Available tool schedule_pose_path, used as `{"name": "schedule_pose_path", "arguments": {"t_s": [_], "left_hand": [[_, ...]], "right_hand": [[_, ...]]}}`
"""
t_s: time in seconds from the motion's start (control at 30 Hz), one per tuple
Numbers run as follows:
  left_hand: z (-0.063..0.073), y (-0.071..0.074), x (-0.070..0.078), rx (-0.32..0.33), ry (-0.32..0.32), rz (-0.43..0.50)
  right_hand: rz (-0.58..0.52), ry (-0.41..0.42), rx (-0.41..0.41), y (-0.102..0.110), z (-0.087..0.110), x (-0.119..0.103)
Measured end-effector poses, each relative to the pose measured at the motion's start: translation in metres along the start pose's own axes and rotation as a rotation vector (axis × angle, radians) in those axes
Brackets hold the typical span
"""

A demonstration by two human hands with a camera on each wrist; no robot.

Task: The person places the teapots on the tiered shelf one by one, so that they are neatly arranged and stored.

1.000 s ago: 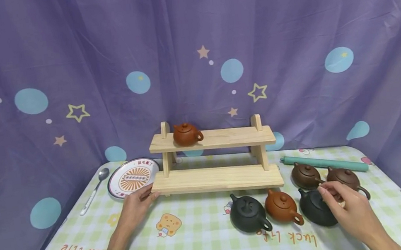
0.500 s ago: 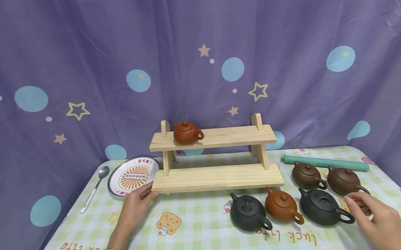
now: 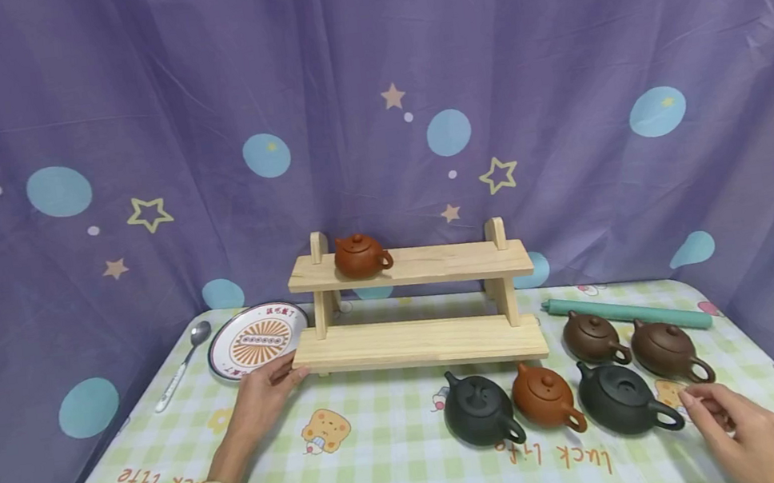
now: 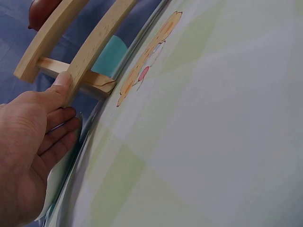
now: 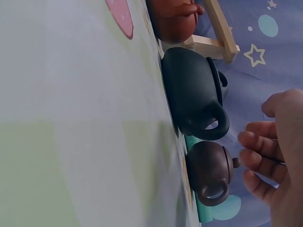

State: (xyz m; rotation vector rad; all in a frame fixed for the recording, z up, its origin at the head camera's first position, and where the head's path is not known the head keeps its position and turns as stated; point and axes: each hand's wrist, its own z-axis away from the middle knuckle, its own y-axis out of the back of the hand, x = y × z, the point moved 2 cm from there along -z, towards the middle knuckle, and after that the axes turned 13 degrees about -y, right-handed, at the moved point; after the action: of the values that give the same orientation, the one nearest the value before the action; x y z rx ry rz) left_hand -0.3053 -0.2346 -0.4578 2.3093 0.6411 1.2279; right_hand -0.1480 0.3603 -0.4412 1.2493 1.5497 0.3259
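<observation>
My left hand (image 3: 264, 397) holds the left end of the lower board of a two-tier wooden shelf (image 3: 414, 344). In the left wrist view its thumb (image 4: 62, 80) lies against the board's edge, the other fingers bent beneath. Up on the top board sits an orange-brown teapot (image 3: 360, 257). My right hand (image 3: 744, 431), holding nothing, hovers with loosely bent fingers just right of a black teapot's (image 3: 620, 398) handle. Left of that one stand another orange-brown teapot (image 3: 545, 397) and a second black teapot (image 3: 479, 413). Two dark brown teapots (image 3: 591, 339) sit behind it.
Behind the brown teapots lies a green roll (image 3: 628, 314). A patterned plate (image 3: 257, 342) is left of the shelf, partly behind my left hand, with a spoon (image 3: 182, 367) beside it. A checkered cloth (image 3: 400, 465) covers the table, and a purple curtain (image 3: 365, 59) hangs behind.
My right hand has drawn off the right-hand black teapot, moving right and toward me, uncovering its lid and handle. The left hand stays at the shelf.
</observation>
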Motion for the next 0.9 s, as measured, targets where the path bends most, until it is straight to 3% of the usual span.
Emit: {"name": "schedule_pose_path", "arguments": {"t_s": [0.5, 0.9], "left_hand": [[0.0, 0.001, -0.002, -0.011, 0.013, -0.009], [0.0, 0.001, -0.001, -0.013, 0.011, -0.018]], "right_hand": [[0.015, 0.024, -0.173, -0.009, 0.002, 0.015], [0.007, 0.091, -0.184, -0.017, 0.003, 0.019]]}}
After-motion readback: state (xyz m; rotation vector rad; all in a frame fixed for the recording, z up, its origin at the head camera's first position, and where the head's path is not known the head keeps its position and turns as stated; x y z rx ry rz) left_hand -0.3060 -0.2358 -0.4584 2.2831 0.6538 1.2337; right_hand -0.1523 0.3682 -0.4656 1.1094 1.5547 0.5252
